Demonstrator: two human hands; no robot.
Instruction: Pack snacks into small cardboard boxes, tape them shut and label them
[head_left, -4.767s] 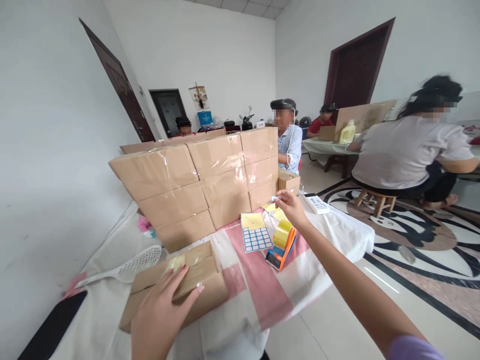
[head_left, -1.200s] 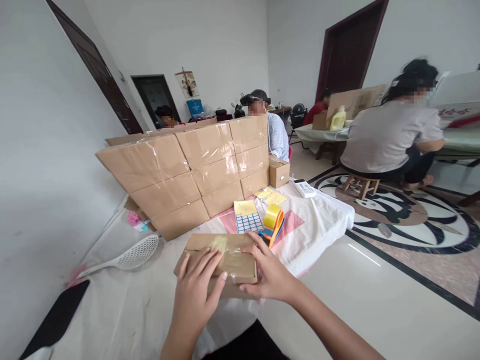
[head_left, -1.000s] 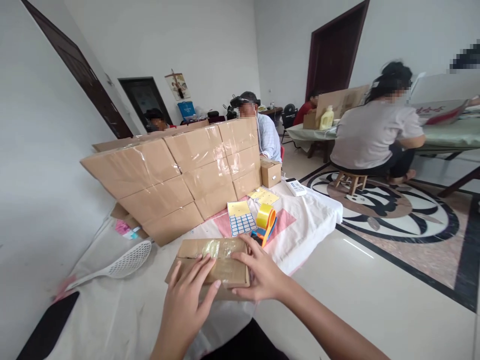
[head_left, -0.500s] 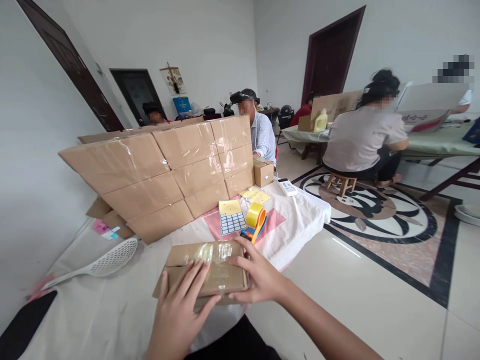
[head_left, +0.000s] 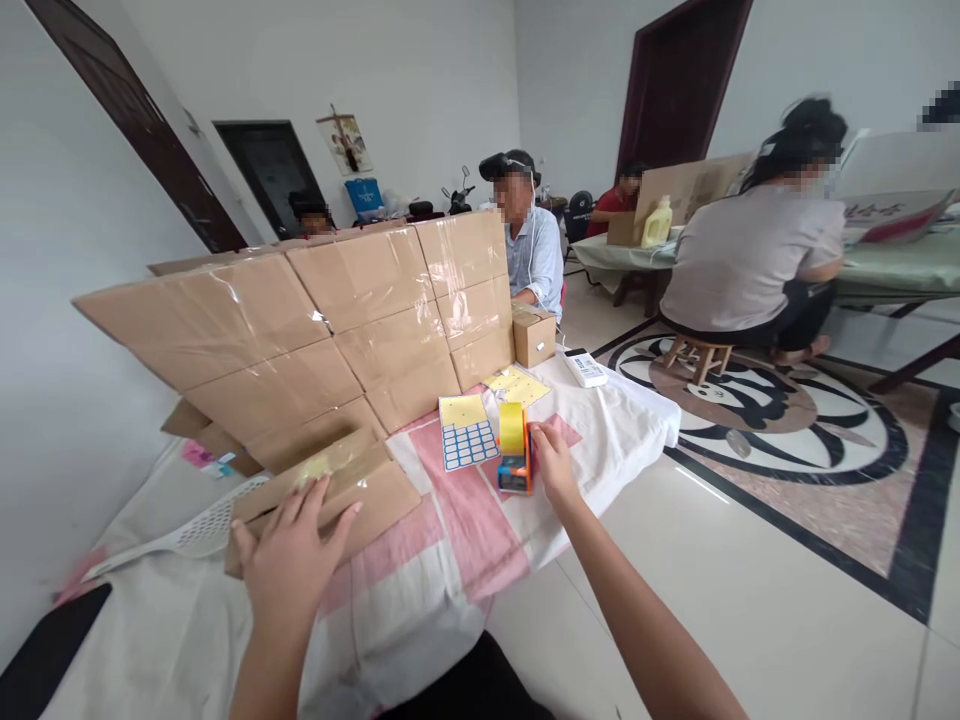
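Note:
A cardboard box with clear tape along its top lies on the cloth at the left. Spread over its top is my left hand, fingers apart and thumb toward the right. My right hand has its fingers closed at the orange side of a tape dispenser, which carries a wide yellow roll above a blue base. Some of those fingertips are hidden behind the dispenser. Just left of it lies a sheet of blue-bordered labels, with a yellow sheet beyond.
A wall of taped cardboard boxes stands behind the box. A white slotted spoon lies at left, partly under the box. A small box and a white packet sit farther back. A co-worker sits across the table.
The box has moved left and turned under my left hand. My right hand has left the box and reached right to the tape dispenser, which now stands turned.

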